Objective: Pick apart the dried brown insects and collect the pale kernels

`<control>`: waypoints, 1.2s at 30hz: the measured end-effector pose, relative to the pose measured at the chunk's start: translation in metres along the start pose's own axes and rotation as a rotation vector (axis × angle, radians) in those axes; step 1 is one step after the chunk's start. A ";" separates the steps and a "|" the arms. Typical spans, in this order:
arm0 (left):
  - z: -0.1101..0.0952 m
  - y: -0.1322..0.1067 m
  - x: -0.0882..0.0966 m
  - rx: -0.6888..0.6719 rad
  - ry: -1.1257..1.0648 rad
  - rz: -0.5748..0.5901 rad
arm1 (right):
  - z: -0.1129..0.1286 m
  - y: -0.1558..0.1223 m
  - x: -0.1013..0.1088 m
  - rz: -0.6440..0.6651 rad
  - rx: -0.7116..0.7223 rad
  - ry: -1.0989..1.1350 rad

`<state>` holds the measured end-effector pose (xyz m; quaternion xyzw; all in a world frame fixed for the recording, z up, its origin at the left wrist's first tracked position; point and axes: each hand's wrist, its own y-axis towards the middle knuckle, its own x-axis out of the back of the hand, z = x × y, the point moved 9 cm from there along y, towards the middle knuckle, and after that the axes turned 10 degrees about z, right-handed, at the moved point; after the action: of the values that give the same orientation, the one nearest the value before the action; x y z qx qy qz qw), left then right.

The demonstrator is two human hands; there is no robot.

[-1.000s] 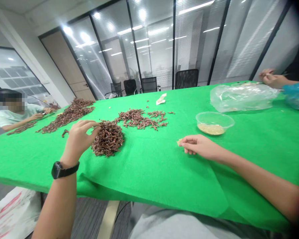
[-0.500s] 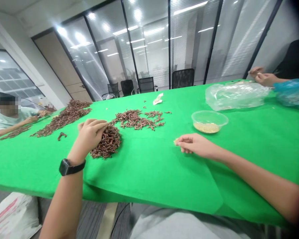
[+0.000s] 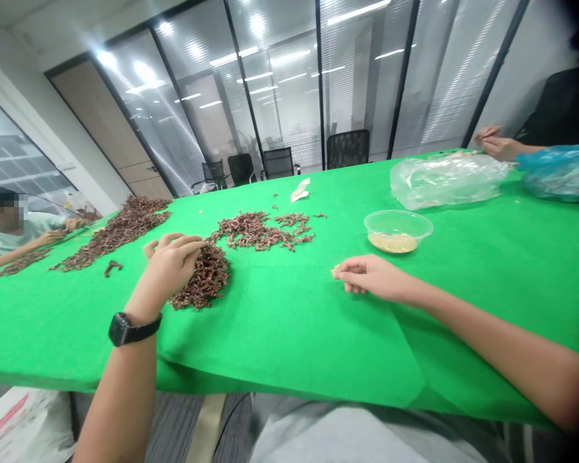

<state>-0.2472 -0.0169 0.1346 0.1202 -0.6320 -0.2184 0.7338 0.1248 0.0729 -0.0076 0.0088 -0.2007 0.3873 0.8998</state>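
Note:
My left hand (image 3: 172, 265), with a black watch on its wrist, rests at the upper left of a rounded heap of dark brown, twisted, twig-like pieces (image 3: 206, 283). Its fingers are apart and bent over the heap; nothing shows in them. Over the cloth to the right, my right hand (image 3: 369, 278) is closed, thumb against fingers, on a small cluster of pale yellow bits (image 3: 335, 271). A clear plastic bowl (image 3: 422, 226) stands just beyond that hand, with similar yellowish bits at its bottom.
A looser spread of brown pieces (image 3: 251, 230) lies beyond the heap, and a long pile (image 3: 116, 228) at far left near a seated person. Crumpled paper (image 3: 300, 190), a clear bag (image 3: 446, 180) and a blue bag (image 3: 560, 172) lie on the green cloth (image 3: 280, 334). Another person's hands (image 3: 496, 143) are at far right.
The view has shifted slightly, so most things sit a little further left. Both my hands keep nearly the same places beside the heap and the bowl.

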 end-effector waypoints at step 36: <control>-0.110 0.184 -0.141 -0.213 -0.197 0.506 | 0.004 0.002 -0.006 0.018 0.026 0.005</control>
<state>-0.1234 0.2001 0.0754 -0.1406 -0.6838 -0.1041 0.7084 0.1187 0.0695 -0.0062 0.0174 -0.1933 0.3980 0.8966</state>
